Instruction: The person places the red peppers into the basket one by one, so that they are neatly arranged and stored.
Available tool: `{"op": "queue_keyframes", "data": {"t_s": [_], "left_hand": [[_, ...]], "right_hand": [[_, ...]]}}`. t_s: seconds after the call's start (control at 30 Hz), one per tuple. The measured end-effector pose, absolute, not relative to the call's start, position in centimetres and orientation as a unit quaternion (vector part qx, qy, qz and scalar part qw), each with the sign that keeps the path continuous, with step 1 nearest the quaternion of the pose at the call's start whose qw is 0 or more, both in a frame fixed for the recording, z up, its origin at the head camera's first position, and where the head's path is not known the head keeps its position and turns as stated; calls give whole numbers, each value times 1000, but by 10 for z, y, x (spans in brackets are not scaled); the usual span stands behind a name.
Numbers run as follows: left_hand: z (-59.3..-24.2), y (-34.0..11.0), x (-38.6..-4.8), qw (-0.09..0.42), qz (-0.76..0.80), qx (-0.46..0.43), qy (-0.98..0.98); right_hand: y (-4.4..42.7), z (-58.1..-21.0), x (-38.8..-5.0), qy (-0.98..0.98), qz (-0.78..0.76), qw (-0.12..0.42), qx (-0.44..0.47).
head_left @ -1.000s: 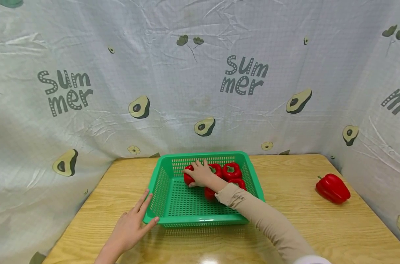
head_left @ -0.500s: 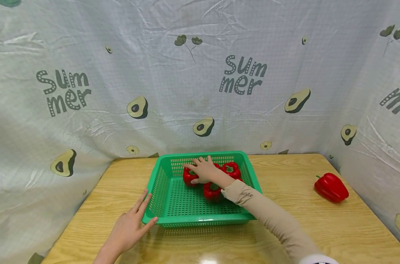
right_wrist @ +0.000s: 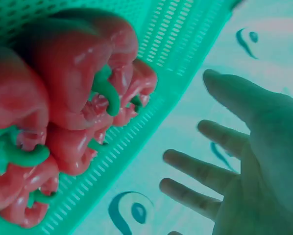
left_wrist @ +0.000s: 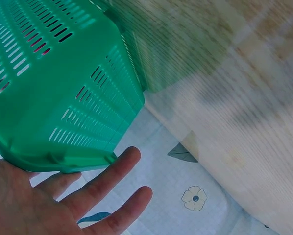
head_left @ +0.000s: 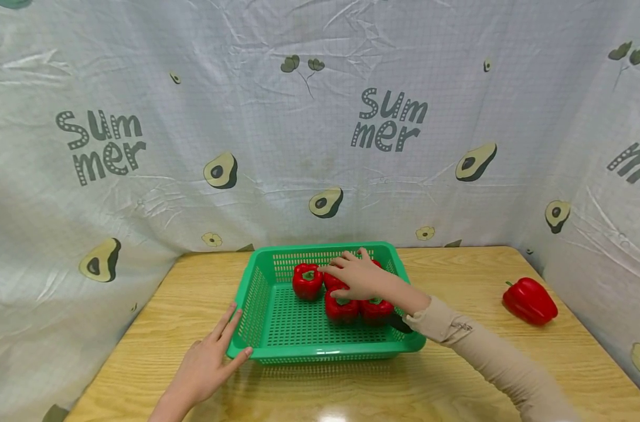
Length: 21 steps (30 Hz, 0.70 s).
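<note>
A green plastic basket (head_left: 320,353) holds several red bell peppers, stems mostly upward. One bell pepper (head_left: 306,286) stands alone toward the back left; another bell pepper (head_left: 342,310) and a bell pepper (head_left: 377,312) beside it are nearer the front. My right hand (head_left: 358,276) hovers over the back peppers with fingers spread, partly hiding them. In the right wrist view nothing lies in that hand's fingers (right_wrist: 200,171), apart from the peppers (right_wrist: 83,63). My left hand (head_left: 206,360) has straight, spread fingers touching the basket's front left corner; the left wrist view shows them along the rim (left_wrist: 78,164).
A further red bell pepper (head_left: 531,300) lies on its side on the wooden table (head_left: 467,281), right of the basket. A printed cloth (head_left: 278,146) hangs behind the table and along both sides. A dark object (head_left: 400,323) shows beneath my right wrist.
My right hand has let go of the back left bell pepper, which now stands upright, and has drawn away to the right. My left hand and the basket have stayed in place.
</note>
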<state>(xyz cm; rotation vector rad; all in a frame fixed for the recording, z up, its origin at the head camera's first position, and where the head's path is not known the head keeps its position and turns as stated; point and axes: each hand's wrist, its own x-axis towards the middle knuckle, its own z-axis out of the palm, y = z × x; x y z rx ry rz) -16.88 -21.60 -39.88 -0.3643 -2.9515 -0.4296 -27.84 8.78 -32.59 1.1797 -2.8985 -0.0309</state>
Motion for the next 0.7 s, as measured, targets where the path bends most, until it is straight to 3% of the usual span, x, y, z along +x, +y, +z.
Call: {"op": "queue_keyframes", "data": {"t_s": [0.27,0.6,0.7], "left_hand": [[-397,-216,-169,58,-144,-118,-981],[-397,-215,-168,53,-145,-118,-981],[-397,-215,-168,56,-143,-119,-981]], "right_hand": [[127,-332,-249,-914,3,68,401],[176,-355,-225,-915,24,102,389],[193,-365,-221,-914,37,142,379]]}}
